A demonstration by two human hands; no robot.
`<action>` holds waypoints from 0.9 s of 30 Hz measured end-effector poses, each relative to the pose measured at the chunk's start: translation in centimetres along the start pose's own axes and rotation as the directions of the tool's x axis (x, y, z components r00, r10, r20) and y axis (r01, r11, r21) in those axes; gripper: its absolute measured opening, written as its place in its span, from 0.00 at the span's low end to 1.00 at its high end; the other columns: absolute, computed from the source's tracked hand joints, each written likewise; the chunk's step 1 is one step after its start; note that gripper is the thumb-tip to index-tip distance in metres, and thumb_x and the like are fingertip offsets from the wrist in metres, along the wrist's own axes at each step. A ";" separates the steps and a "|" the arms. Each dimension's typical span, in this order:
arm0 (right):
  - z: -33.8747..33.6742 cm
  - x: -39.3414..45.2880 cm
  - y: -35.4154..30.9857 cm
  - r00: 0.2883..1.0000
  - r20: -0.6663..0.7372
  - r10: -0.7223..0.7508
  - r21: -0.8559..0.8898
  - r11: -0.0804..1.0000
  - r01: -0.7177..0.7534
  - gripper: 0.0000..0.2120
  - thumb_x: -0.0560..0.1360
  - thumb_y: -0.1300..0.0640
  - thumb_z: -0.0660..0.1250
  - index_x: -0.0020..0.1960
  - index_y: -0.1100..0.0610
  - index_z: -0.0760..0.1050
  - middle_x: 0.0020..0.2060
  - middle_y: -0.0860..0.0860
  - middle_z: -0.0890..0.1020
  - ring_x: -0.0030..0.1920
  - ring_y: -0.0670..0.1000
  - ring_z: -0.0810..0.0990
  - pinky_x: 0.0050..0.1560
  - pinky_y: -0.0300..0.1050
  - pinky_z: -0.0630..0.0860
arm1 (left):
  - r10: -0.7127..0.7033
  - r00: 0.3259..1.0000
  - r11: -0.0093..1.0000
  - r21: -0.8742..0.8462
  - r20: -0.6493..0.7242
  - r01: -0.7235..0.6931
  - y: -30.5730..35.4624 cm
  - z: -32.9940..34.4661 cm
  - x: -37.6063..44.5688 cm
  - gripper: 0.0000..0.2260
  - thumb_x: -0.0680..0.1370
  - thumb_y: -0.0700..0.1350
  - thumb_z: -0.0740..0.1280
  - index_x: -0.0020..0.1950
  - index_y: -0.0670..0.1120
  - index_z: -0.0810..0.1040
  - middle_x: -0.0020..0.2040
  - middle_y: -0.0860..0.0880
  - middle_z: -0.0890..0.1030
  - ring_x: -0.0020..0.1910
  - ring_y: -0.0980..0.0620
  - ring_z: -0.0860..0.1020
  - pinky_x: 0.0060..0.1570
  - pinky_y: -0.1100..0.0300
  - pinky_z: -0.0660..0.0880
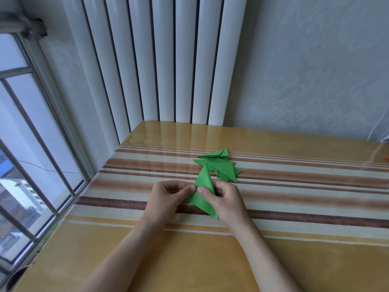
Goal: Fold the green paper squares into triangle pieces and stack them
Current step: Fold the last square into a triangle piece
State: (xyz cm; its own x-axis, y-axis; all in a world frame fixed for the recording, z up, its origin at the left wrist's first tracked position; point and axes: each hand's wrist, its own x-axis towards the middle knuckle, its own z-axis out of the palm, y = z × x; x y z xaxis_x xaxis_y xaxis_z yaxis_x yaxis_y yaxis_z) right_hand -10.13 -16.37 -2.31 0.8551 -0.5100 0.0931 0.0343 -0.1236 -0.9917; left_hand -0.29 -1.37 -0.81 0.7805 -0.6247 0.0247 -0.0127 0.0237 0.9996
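Both hands, left [166,197] and right [225,199], pinch one green paper [203,193] (folded pile [220,166] uncountable).

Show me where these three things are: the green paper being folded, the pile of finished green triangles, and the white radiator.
green paper [203,182], head view, on its upper flap.
pile of green triangles [225,169], head view, on the top triangle's face.
white radiator [163,60], head view, on a middle column.

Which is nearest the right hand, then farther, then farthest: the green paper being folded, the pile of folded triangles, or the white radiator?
1. Green paper: pinched in the right hand.
2. Pile of folded triangles: just beyond, on the table.
3. White radiator: against the wall.
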 end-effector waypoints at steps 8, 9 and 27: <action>-0.1 0.0 0.2 1.000 0.005 -0.001 -0.015 1.000 0.001 0.04 0.79 0.59 0.74 0.52 0.53 0.87 0.45 0.52 0.89 0.49 0.57 0.87 0.51 0.55 0.82 | -0.030 1.000 0.999 0.012 0.005 0.030 -0.2 -0.2 0.1 0.06 0.76 0.41 0.76 0.51 0.40 0.88 0.45 0.42 0.88 0.47 0.43 0.87 0.50 0.53 0.85; -0.1 0.0 0.2 1.000 0.006 -0.001 -0.017 1.000 0.001 0.04 0.79 0.59 0.74 0.52 0.53 0.87 0.45 0.52 0.89 0.49 0.56 0.87 0.51 0.55 0.82 | -0.034 0.999 0.999 0.010 0.003 0.034 -0.1 -0.2 0.1 0.06 0.76 0.41 0.76 0.51 0.40 0.87 0.45 0.42 0.88 0.47 0.42 0.87 0.51 0.53 0.85; 0.1 -0.1 0.8 0.988 0.155 -0.005 -0.179 0.983 0.033 0.09 0.75 0.49 0.75 0.49 0.54 0.86 0.43 0.56 0.88 0.46 0.61 0.86 0.46 0.61 0.81 | -0.045 0.999 0.997 -0.070 -0.009 0.044 0.3 -0.1 0.0 0.10 0.76 0.46 0.75 0.50 0.40 0.88 0.46 0.40 0.88 0.49 0.40 0.87 0.49 0.45 0.85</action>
State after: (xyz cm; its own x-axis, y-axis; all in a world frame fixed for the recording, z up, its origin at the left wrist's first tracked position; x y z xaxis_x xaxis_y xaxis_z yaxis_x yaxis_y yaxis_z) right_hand -10.10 -16.32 -3.17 0.9248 -0.3713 0.0829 -0.0309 -0.2905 -0.9564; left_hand -0.24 -1.28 -0.47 0.7860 -0.6179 -0.0199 0.0654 0.0511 0.9966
